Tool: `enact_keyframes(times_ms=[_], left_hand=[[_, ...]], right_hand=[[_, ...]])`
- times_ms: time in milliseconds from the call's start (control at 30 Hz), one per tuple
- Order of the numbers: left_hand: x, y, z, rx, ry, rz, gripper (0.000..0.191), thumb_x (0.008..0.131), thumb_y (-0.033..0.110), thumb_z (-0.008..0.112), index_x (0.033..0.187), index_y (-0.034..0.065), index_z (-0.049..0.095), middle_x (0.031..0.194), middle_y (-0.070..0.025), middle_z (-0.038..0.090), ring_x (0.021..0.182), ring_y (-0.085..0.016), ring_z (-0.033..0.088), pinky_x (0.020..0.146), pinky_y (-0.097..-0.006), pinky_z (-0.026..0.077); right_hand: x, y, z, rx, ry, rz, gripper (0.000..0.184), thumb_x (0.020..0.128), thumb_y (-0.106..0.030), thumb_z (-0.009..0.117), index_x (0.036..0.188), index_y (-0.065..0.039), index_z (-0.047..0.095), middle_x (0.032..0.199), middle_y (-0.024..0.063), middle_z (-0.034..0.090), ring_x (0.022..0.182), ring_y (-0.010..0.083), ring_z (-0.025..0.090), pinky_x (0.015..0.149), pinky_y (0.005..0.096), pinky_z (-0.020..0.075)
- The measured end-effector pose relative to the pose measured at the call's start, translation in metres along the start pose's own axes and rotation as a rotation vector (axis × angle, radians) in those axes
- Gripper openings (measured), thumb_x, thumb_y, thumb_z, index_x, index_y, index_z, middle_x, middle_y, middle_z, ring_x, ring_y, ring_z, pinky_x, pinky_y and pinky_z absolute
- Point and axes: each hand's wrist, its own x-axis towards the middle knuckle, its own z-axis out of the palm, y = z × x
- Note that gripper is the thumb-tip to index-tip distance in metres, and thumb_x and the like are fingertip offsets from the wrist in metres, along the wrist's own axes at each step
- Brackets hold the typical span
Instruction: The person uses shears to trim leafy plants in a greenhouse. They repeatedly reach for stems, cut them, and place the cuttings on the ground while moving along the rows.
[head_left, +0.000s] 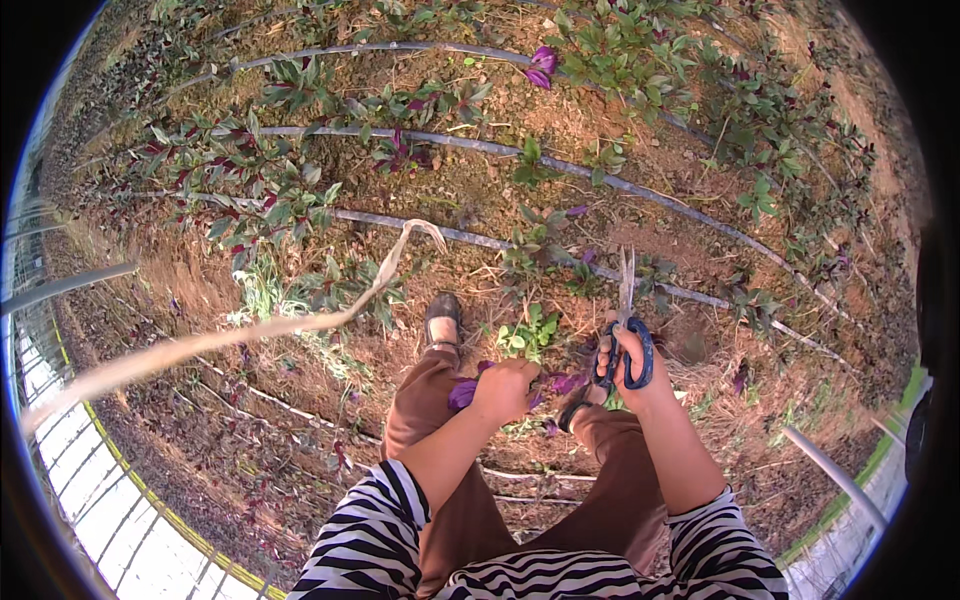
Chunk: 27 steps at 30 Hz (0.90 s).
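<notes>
My left hand (507, 388) is closed around a bunch of purple leaves (463, 393), which stick out on both sides of the fist in front of my thigh. Scissors with blue handles (639, 352) are in my right hand (643, 375), with the thumb and fingers at the loops. Their metal blades (627, 281) point away from me and stand slightly apart, above the soil near the closest drip line. Between my feet grows a small light-green plant (531, 334), just beyond my left hand.
Several grey drip-irrigation hoses (465, 141) run across the soil among purple-green plants (292, 180). A long pale dry strip (277, 327), blurred, hangs across the left side. Grey poles (836, 476) rise at both sides. My dark shoe (442, 313) rests on the ground.
</notes>
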Motion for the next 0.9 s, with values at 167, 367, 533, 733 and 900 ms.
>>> enact_keyframes(times_ms=[167,367,533,733,900], left_hand=[[-0.032,0.031,0.006,0.028,0.207,0.265,0.032,0.055,0.006,0.061,0.087,0.007,0.056,0.081,-0.0086,0.056,0.08,-0.028,0.056,0.07,-0.0362,0.047],[-0.102,0.113,-0.047,0.09,0.181,0.304,0.035,0.058,0.007,0.058,0.093,0.0064,0.058,0.083,-0.0064,0.057,0.079,-0.025,0.056,0.071,-0.0342,0.046],[-0.195,0.152,-0.091,0.215,0.383,0.038,0.028,0.062,0.007,0.06,0.089,0.0073,0.057,0.08,-0.0086,0.057,0.075,-0.027,0.056,0.066,-0.0361,0.047],[-0.315,0.177,-0.091,0.221,0.65,-0.381,0.02,0.069,0.013,0.061,0.088,0.0088,0.058,0.08,-0.0105,0.059,0.076,-0.031,0.057,0.066,-0.0383,0.047],[-0.387,0.158,-0.077,0.139,0.726,-0.682,0.021,0.07,0.017,0.061,0.088,0.0082,0.059,0.082,-0.0119,0.06,0.078,-0.032,0.057,0.069,-0.0399,0.047]], right_hand=[[-0.081,0.031,-0.075,-0.25,0.146,0.009,0.032,0.084,-0.017,0.057,0.113,-0.008,0.047,0.07,0.0024,0.051,0.055,0.0114,0.05,0.048,0.0239,0.0424],[-0.181,0.028,-0.123,-0.621,0.209,0.046,0.033,0.08,-0.021,0.064,0.106,-0.006,0.051,0.069,-0.0002,0.049,0.057,0.0077,0.047,0.05,0.0221,0.0392],[-0.194,0.022,-0.172,-0.909,0.167,-0.152,0.031,0.078,-0.021,0.066,0.102,-0.003,0.055,0.071,0.0002,0.052,0.063,0.0087,0.045,0.058,0.0239,0.0392],[-0.221,-0.012,-0.2,-1.126,0.092,-0.064,0.031,0.079,-0.019,0.063,0.104,-0.003,0.056,0.076,0.0021,0.057,0.063,0.0103,0.049,0.057,0.0257,0.0409],[-0.212,-0.012,-0.237,-1.278,0.285,0.023,0.029,0.083,-0.022,0.056,0.108,-0.01,0.056,0.064,0.0044,0.055,0.048,0.0143,0.051,0.039,0.0288,0.0398]])
